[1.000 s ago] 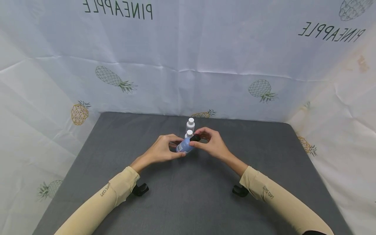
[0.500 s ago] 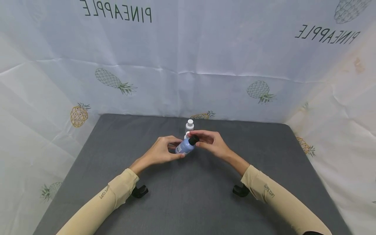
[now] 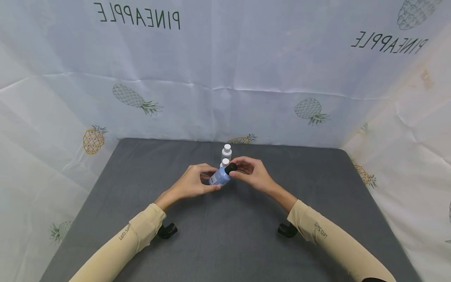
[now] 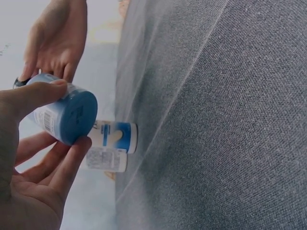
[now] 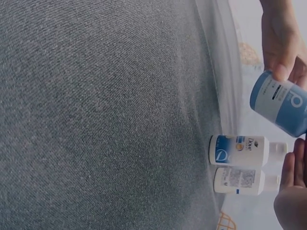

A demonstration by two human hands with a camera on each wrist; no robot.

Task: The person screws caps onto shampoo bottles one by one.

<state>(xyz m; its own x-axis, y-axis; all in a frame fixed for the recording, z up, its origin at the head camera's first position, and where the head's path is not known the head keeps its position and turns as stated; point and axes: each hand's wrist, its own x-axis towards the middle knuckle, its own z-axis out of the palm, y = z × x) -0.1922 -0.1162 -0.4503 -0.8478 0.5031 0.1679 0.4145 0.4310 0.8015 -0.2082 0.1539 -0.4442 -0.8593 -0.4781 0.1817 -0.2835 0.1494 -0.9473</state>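
Observation:
My left hand (image 3: 193, 182) grips a blue bottle (image 3: 219, 177) between thumb and fingers, tilted with its black cap (image 3: 230, 168) up toward the right. Its flat base faces the left wrist camera, where the thumb lies across the bottle's side. My right hand (image 3: 257, 175) has its thumb and fingers around the black cap. Behind the blue bottle stand two white bottles close together: a Dove bottle (image 5: 244, 150) with a blue-and-white label, and another white bottle (image 5: 240, 179) with a block of printed text. In the head view the blue bottle partly covers the nearer one.
A dark grey cloth-covered table (image 3: 225, 235) lies under both arms. White curtains (image 3: 197, 58) with pineapple prints hang behind it and at both sides. Black wrist mounts (image 3: 167, 231) show below the sleeves.
The right fingers loosened and spread off the cap half a second ago, then closed around it again. The left hand keeps the blue bottle nearly still. The head view shifted slightly.

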